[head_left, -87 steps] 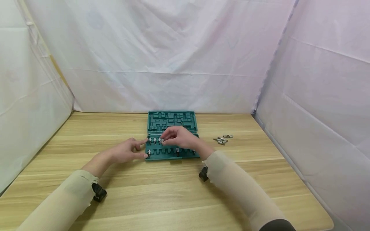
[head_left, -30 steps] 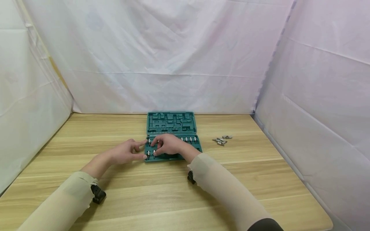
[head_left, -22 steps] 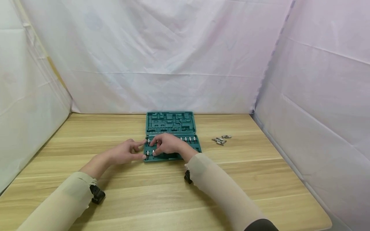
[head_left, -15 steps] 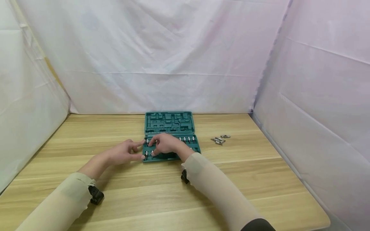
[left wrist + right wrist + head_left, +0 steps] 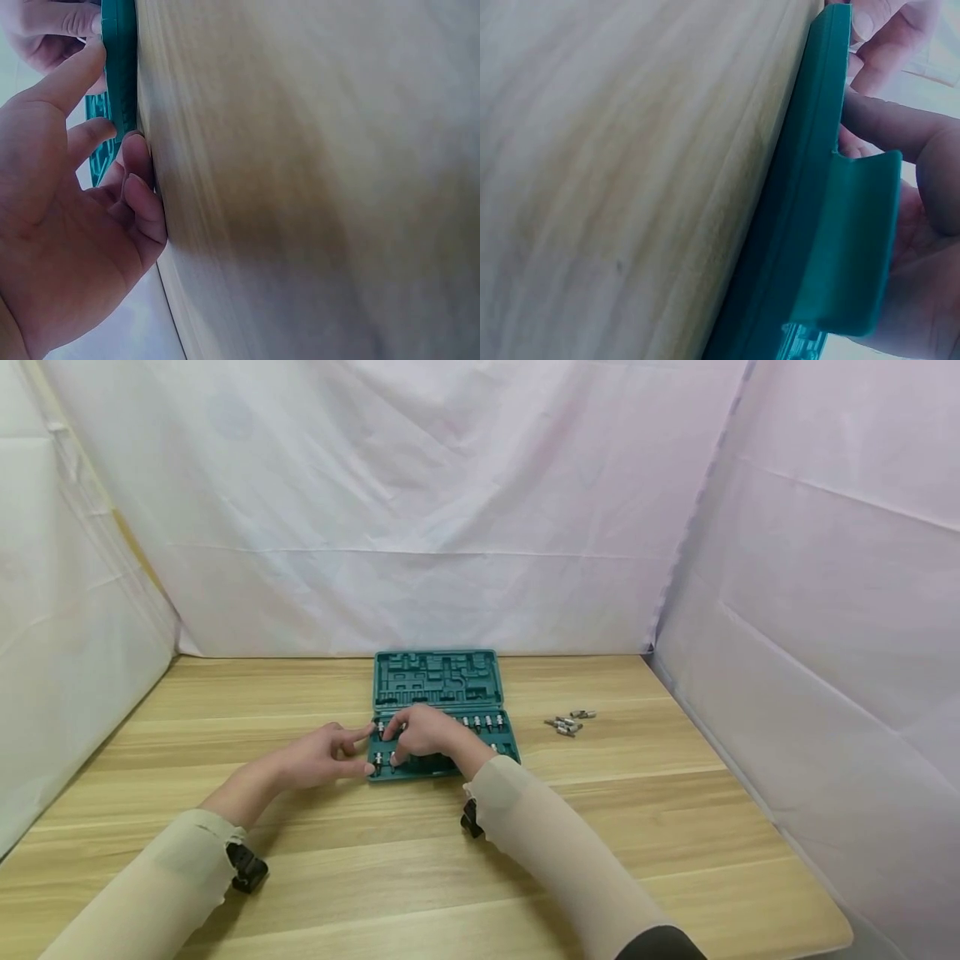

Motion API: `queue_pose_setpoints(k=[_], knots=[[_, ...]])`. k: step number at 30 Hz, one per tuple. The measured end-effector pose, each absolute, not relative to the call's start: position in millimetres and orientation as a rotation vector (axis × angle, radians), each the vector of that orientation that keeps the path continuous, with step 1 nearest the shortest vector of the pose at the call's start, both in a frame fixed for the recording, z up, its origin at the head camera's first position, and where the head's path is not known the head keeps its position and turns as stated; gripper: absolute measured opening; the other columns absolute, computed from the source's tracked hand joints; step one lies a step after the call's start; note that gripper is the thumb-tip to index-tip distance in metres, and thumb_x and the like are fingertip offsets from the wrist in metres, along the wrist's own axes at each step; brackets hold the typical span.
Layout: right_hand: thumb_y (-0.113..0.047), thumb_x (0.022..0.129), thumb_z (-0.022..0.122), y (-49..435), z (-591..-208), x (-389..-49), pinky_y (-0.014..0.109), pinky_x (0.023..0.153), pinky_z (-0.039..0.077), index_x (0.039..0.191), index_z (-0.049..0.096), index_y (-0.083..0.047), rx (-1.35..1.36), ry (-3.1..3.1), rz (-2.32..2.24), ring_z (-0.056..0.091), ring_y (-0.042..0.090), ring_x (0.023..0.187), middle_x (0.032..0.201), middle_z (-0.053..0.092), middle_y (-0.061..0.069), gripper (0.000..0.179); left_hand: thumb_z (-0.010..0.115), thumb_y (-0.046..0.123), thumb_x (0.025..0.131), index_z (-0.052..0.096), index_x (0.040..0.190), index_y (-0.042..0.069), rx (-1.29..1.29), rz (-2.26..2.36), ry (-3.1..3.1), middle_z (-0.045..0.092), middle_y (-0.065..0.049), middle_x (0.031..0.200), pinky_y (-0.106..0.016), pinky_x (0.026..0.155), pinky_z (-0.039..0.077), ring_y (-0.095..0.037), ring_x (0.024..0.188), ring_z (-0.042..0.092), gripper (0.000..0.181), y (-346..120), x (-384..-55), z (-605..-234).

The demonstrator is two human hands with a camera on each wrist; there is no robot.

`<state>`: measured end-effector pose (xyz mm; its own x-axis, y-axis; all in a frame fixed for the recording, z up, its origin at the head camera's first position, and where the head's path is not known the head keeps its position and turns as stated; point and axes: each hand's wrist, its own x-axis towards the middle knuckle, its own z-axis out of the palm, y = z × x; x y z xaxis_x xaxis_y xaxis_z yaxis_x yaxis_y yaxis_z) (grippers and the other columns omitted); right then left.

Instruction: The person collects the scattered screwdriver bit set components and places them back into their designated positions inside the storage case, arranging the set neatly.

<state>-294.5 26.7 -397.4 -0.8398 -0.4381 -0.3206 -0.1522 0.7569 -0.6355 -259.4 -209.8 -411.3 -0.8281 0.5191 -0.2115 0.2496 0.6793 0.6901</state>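
An open green plastic case (image 5: 438, 670) lies on the table, lid tipped back and bit sockets standing in slots of its base. My left hand (image 5: 318, 762) reaches in from the left. Its thumb and index finger press against the case's left edge, while the other fingers are bent in the left wrist view. Over the base, my right hand (image 5: 427, 733) rests its thumb against a bit socket (image 5: 392, 756) in the front row, second from the left. Its bent index finger reaches the back row. In the right wrist view the case's side (image 5: 802, 172) hides that fingertip work.
Several loose bit sockets (image 5: 567, 725) lie in a small pile on the wooden table (image 5: 345, 877), right of the case. White cloth (image 5: 420, 527) hangs behind the table and along both sides. A green latch flap (image 5: 855, 247) sticks out from the case's front.
Since the earliest frame my right hand has gone from the back row to the front row's left end, where a bit socket now sits. The left hand has stayed at the case edge.
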Motion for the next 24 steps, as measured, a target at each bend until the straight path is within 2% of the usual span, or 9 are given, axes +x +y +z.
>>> queue_pose_setpoints(k=[3, 7, 10, 14, 17, 24], knots=[[-0.016, 0.097, 0.086, 27.3, -396.8, -294.5, 0.044, 0.100, 0.058, 0.124, 0.080, -0.024, -0.467, 2.495, -0.849, 0.068, 0.022, 0.113, 0.145, 0.068, 0.004, 0.029, 0.076, 0.040, 0.105, 0.034, 0.172, 0.010, 0.596, 0.950, 2.496, 0.054, -0.017, 0.118, -0.038, 0.078, 0.048, -0.024, 0.094, 0.054, 0.085, -210.2, -260.1, -411.5], [-0.017, 0.098, 0.086, 30.5, -397.0, -294.6, 0.036, 0.081, 0.054, 0.127, 0.078, -0.023, -0.501, 2.482, -0.864, 0.062, 0.019, 0.087, 0.113, 0.073, 0.005, 0.031, 0.076, 0.041, 0.105, 0.034, 0.172, 0.011, 0.603, 0.950, 2.500, 0.054, -0.017, 0.119, -0.038, 0.078, 0.049, -0.024, 0.095, 0.054, 0.084, -210.8, -261.0, -411.8], [-0.019, 0.099, 0.084, 33.6, -398.3, -294.1, 0.034, 0.074, 0.050, 0.131, 0.077, -0.021, -0.537, 2.467, -0.874, 0.059, 0.017, 0.080, 0.099, 0.071, 0.003, 0.032, 0.076, 0.041, 0.105, 0.035, 0.172, 0.011, 0.610, 0.941, 2.508, 0.055, -0.016, 0.117, -0.038, 0.077, 0.048, -0.024, 0.095, 0.053, 0.084, -211.0, -261.0, -412.0], [-0.026, 0.103, 0.080, 41.0, -402.4, -292.4, 0.033, 0.078, 0.054, 0.134, 0.076, -0.021, -0.586, 2.493, -0.911, 0.065, 0.013, 0.087, 0.103, 0.071, -0.002, 0.032, 0.077, 0.041, 0.105, 0.035, 0.172, 0.011, 0.614, 0.941, 2.504, 0.055, -0.015, 0.116, -0.038, 0.077, 0.047, -0.024, 0.095, 0.052, 0.084, -210.5, -260.6, -413.1], [-0.030, 0.107, 0.074, 52.3, -404.6, -291.5, 0.036, 0.082, 0.056, 0.136, 0.075, -0.020, -0.609, 2.520, -0.992, 0.067, 0.015, 0.092, 0.109, 0.072, -0.003, 0.031, 0.077, 0.042, 0.104, 0.035, 0.172, 0.012, 0.613, 0.944, 2.504, 0.054, -0.015, 0.116, -0.038, 0.077, 0.046, -0.024, 0.096, 0.050, 0.085, -209.9, -260.7, -414.4], [-0.034, 0.110, 0.068, 91.6, -397.1, -292.5, 0.039, 0.080, 0.054, 0.136, 0.075, -0.018, -0.645, 2.533, -1.180, 0.066, 0.027, 0.094, 0.111, 0.072, 0.002, 0.032, 0.077, 0.043, 0.104, 0.034, 0.172, 0.011, 0.620, 0.951, 2.514, 0.054, -0.017, 0.119, -0.038, 0.081, 0.047, -0.025, 0.099, 0.052, 0.087, -210.2, -260.5, -415.1]])
